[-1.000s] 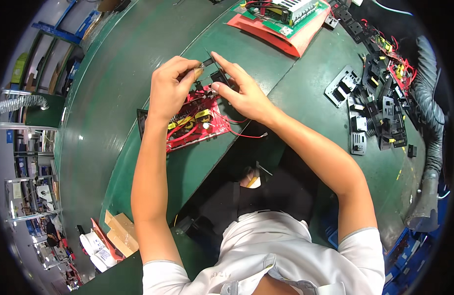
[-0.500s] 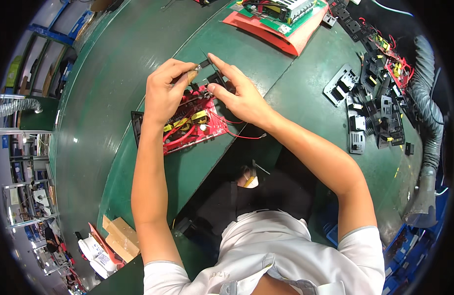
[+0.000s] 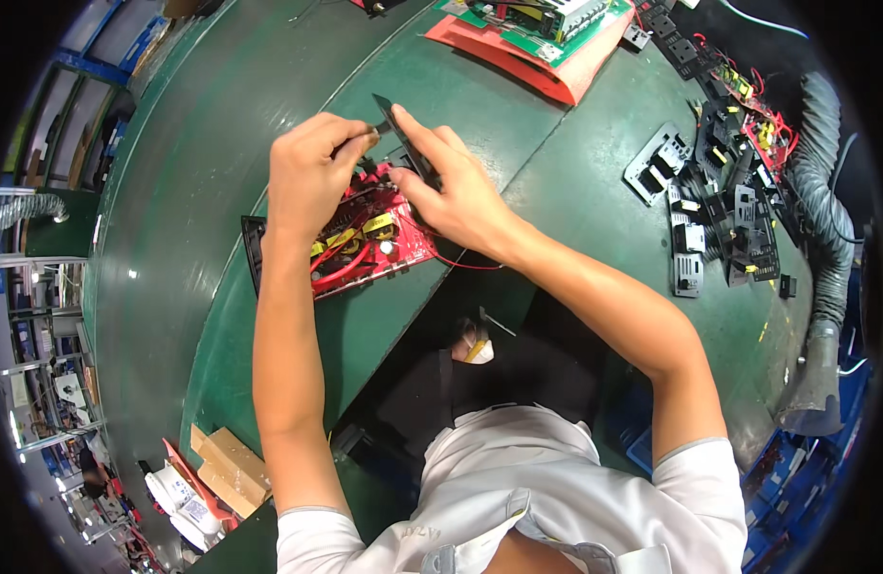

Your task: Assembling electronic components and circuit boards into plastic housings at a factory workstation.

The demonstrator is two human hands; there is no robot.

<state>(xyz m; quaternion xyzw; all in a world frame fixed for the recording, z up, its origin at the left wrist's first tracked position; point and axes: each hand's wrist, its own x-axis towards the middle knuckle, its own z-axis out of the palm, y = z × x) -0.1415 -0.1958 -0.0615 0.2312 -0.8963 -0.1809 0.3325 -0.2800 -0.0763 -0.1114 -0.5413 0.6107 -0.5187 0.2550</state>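
Note:
A black end panel (image 3: 386, 107) stands tilted over the far end of a red circuit board (image 3: 403, 239), its face turned partly edge-on. Fingers and thumb of my right hand (image 3: 460, 196) are closed around that panel from the right. My left hand (image 3: 312, 177) is pinched close to the panel's left face; a small dark piece shows at its fingertips, too small to name. The board lies below both hands and carries yellow-wrapped transformers (image 3: 378, 224) and red wires (image 3: 350, 268). Another black panel (image 3: 254, 253) stands at the board's left end, partly behind my left forearm.
Several black and grey socket panels (image 3: 688, 239) are heaped on the right of the green bench (image 3: 518, 249). A green circuit board (image 3: 547, 48) rests on red-orange foam (image 3: 503, 67) at the back. A grey flexible duct (image 3: 824, 210) runs down the right; cardboard (image 3: 233, 469) lies front left.
The black panel has tipped, its upper end now further left. My left fingertips have come closer to it, hiding most of the small piece they pinch. The whole view has shifted slightly.

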